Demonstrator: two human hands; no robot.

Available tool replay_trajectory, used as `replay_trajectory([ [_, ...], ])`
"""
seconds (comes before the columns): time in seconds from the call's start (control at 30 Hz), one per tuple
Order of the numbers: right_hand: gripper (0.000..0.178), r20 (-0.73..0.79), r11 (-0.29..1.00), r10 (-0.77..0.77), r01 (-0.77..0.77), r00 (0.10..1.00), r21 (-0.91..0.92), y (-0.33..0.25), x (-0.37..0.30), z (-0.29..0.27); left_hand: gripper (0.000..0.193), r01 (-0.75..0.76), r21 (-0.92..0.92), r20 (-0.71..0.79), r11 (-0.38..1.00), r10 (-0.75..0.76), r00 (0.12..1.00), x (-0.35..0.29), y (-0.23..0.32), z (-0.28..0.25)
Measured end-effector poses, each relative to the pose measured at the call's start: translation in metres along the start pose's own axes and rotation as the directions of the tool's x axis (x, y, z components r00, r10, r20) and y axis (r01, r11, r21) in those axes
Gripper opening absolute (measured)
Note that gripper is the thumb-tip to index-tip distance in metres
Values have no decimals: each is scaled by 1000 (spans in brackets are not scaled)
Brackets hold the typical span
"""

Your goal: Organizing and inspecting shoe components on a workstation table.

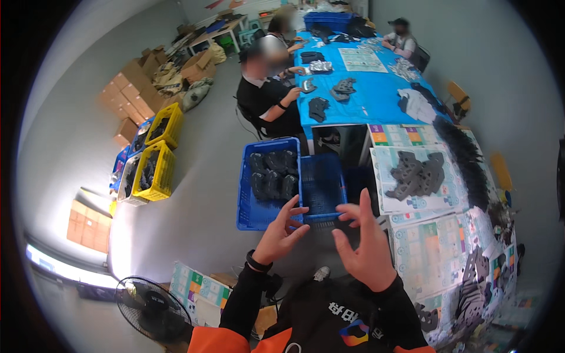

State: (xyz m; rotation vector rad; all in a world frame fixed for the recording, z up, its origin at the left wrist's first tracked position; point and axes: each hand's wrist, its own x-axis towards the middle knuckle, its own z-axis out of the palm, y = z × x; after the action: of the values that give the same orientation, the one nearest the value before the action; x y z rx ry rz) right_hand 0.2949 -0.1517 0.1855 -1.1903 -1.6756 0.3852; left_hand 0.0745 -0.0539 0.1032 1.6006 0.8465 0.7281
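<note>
My left hand point(279, 236) is raised over the near right corner of a blue plastic crate point(256, 220), its fingers spread and nothing between them. Several dark, rounded moulded pieces point(274, 172) lie in rows in that crate. Beside it, on the right, stands a second blue basket point(323, 187) with a dark interior. Just off that basket's near right corner, my right hand point(369, 250) is held up, fingers apart and holding nothing. Nearest to it on the right is a pile of dark grey flat pieces with cut-outs point(415, 175), lying on printed sheets point(406, 203).
A blue-covered table point(329, 109) runs away ahead, with people seated along it. At right, a paper-covered table point(432, 247) carries more grey pieces point(471, 294). Yellow crates point(156, 176) and cardboard boxes point(132, 88) stand left. A fan point(152, 309) is near lower left.
</note>
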Motion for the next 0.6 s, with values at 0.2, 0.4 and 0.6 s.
replay_trajectory([
  [0.2, 80, -54, 993, 115, -114, 992, 16, -6, 6, -15, 85, -233, -133, -172, 963, 209, 963, -6, 25, 0],
  [0.4, 71, 85, 1000, 2, 0, 996, -25, 0, 13, -10, 91, -275, -392, 110, 878, 342, 933, 0, 48, 21],
  [0.6, 22, -181, 1000, 22, -25, 983, -14, 47, -28, -16, 90, -196, -271, 34, 942, 212, 977, -3, 40, 31],
])
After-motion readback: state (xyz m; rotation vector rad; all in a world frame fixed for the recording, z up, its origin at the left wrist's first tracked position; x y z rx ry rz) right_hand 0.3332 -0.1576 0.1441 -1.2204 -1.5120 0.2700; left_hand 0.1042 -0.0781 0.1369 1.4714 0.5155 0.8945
